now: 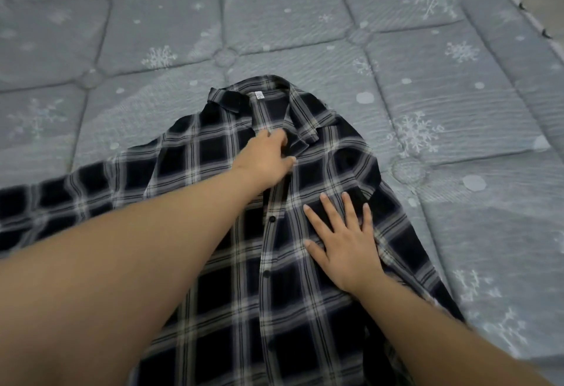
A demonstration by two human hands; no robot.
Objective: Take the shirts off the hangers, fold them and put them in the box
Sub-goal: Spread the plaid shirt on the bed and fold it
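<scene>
A black and white plaid shirt (213,153) lies front up on the grey mattress (305,19), collar at the far end, one sleeve stretched out to the left. My left hand (265,156) reaches to the placket just below the collar, and its curled fingers pinch the cloth there. My right hand (345,239) lies flat on the shirt's right chest panel with straight, spread fingers. No hanger or box is in view.
The quilted mattress with a snowflake print fills the view. Its right edge (531,19) with piping runs down the upper right corner.
</scene>
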